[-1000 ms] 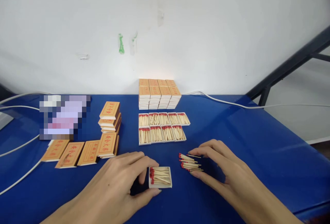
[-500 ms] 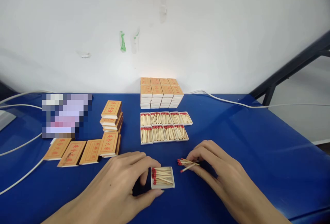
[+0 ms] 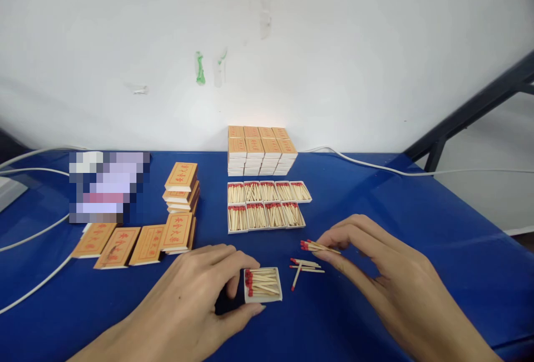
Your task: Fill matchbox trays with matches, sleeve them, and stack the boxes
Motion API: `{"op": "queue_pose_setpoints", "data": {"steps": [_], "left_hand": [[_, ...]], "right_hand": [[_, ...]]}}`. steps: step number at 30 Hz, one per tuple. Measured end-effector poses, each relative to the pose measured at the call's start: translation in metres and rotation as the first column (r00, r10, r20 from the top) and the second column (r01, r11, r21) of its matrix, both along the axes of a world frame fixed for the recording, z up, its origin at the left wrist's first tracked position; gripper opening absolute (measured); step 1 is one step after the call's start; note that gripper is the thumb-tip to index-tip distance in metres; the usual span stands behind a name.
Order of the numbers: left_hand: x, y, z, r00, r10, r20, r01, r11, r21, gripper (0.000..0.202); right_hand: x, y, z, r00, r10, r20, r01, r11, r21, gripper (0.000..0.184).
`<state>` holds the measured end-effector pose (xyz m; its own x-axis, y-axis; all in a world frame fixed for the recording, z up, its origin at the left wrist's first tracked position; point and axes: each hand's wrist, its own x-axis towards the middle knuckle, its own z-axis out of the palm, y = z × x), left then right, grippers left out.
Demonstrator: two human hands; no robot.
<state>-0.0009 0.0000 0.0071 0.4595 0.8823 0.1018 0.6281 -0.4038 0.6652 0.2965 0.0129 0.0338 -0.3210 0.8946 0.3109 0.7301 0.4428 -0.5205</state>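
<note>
My left hand (image 3: pixel 196 289) grips a small white matchbox tray (image 3: pixel 262 284) part-filled with red-tipped matches, holding it flat on the blue table (image 3: pixel 417 223). My right hand (image 3: pixel 375 273) is raised a little above the table, its fingers pinched on a small bundle of matches (image 3: pixel 317 247) with the red heads pointing left. A few loose matches (image 3: pixel 304 268) lie on the table between the tray and my right hand.
Two rows of filled match trays (image 3: pixel 267 205) lie beyond my hands, with a block of closed matchboxes (image 3: pixel 261 150) behind them by the wall. Orange matchbox sleeves (image 3: pixel 142 242) are stacked and spread at the left. White cables (image 3: pixel 33 234) run along the left and back edges.
My right hand gathered matches from the loose pile, pinched a bundle and lifted it up and to the right, leaving a few on the table. My left hand stayed on the tray.
</note>
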Motion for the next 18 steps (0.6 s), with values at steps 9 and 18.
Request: {"op": "queue_pose_setpoints", "data": {"steps": [9,18], "left_hand": [[0.002,-0.001,-0.003,1.000,-0.007,0.026,0.006,0.999,0.039,0.030],[0.001,-0.003,-0.005,0.999,-0.002,0.032,0.001,1.000,0.016,0.020]], "right_hand": [[-0.058,-0.012,-0.013,0.889,0.224,0.399,-0.329,0.919,0.218,0.018],[-0.068,-0.008,-0.017,0.868,0.218,0.446,-0.348,0.908,0.233,0.026]]}}
